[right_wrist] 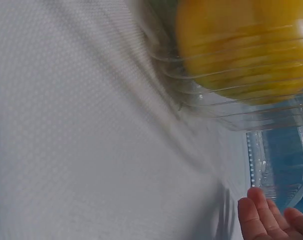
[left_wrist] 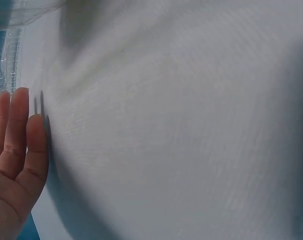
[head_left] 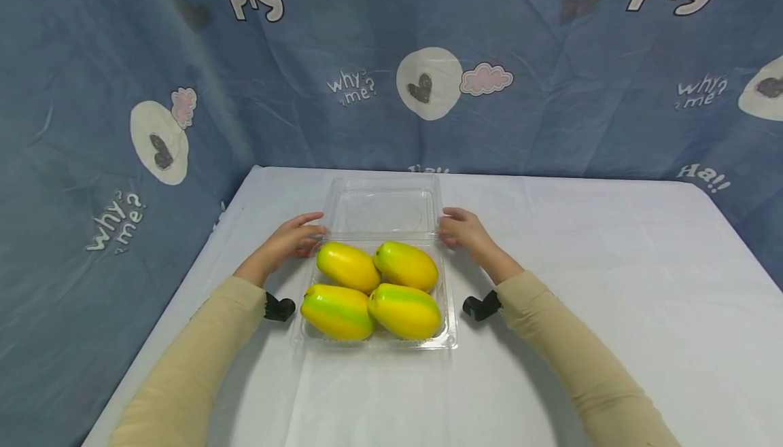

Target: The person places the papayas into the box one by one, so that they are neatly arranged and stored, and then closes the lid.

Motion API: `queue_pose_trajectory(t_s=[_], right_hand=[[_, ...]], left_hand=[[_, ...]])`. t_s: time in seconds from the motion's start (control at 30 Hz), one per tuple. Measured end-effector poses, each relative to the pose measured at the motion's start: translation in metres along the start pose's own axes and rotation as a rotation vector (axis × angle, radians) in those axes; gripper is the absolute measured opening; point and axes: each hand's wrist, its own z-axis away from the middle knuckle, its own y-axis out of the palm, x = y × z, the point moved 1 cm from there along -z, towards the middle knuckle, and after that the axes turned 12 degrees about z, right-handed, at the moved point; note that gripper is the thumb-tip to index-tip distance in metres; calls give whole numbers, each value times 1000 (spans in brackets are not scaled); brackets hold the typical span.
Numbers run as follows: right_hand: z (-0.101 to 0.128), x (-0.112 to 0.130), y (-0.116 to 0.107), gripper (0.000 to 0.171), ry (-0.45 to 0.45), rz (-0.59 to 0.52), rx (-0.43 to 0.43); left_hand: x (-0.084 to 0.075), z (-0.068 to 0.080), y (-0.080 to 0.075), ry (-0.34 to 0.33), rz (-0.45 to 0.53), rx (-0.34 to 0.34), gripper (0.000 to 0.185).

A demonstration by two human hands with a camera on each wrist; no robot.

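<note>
A clear plastic clamshell box [head_left: 449, 325] lies in the head view with its lid [head_left: 385, 206] folded back, away from me. Several smooth yellow-green fruits [head_left: 406, 267], like mangoes or small papayas, fill its base in two rows. My left hand [head_left: 293, 238] is at the left side of the box near the hinge, fingers extended toward the lid's edge. Across from it, my right hand [head_left: 466, 231] is by the lid's right edge with fingers loosely bent. Both wrist views show relaxed fingers [left_wrist: 17, 132] [right_wrist: 259, 215] gripping nothing; whether the fingertips touch the plastic I cannot tell.
A white cloth [head_left: 599, 263] covers the table under the box. Behind and to the left hangs a blue printed curtain [head_left: 342, 19]. A small black wrist device [head_left: 280, 308] sticks out from the left sleeve, and another black device [head_left: 482, 306] from the right.
</note>
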Motion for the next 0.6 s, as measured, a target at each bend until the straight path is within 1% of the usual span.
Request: queue_pose_trajectory(t_s=[0.17, 0.27, 0.4, 0.6], right_hand=[[3, 3, 0, 53, -76, -26, 1], [3, 6, -1, 54, -99, -8, -25], [4, 9, -3, 56, -131, 11, -59], [5, 17, -6, 59, -165, -10, -71]], left_hand=[[-5, 6, -2, 75, 27, 45, 66], [-9, 9, -3, 122, 46, 56, 65], [-14, 12, -3, 160, 55, 28, 62], [-19, 13, -4, 210, 31, -16, 57]])
